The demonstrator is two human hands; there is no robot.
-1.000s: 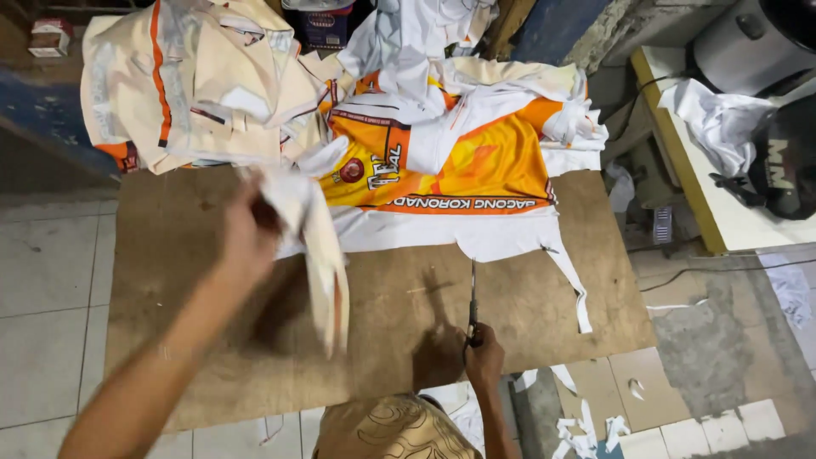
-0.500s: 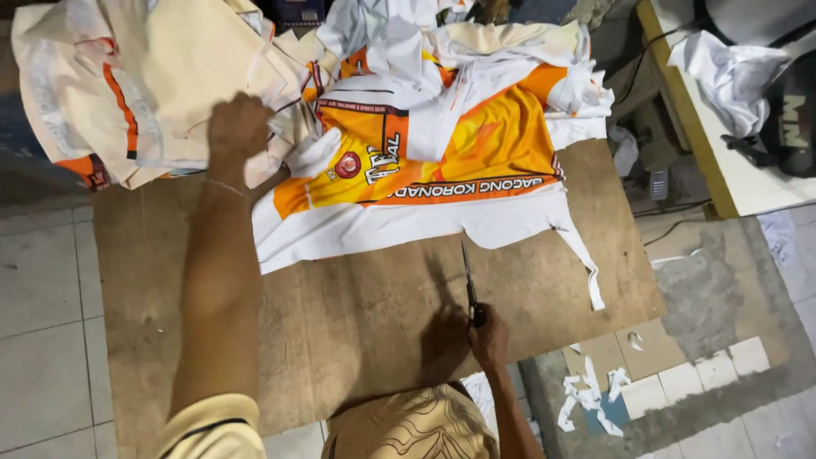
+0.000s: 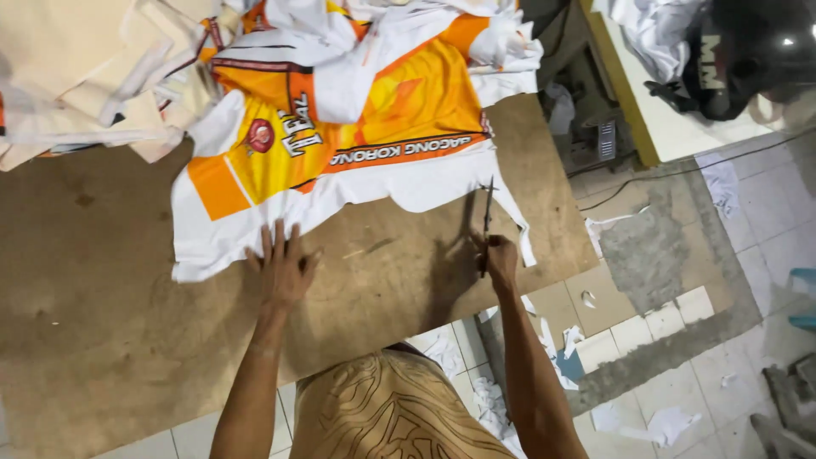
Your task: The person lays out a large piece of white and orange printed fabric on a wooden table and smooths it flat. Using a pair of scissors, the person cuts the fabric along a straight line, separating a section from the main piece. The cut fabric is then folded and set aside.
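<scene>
Spanning most of the view, a worn brown wooden board [image 3: 127, 323] is seen over pale floor tiles [image 3: 731, 374] w/ white scraps. Thin metal scissors [image 3: 487, 212] are clamped in the right hand [image 3: 500, 257], tips at the orange-and-white printed fabric sheet [image 3: 340, 144]. Left hand [image 3: 280, 268], earlier up on the pile, is now laid flat, fingers spread, on the sheet's near edge.
</scene>
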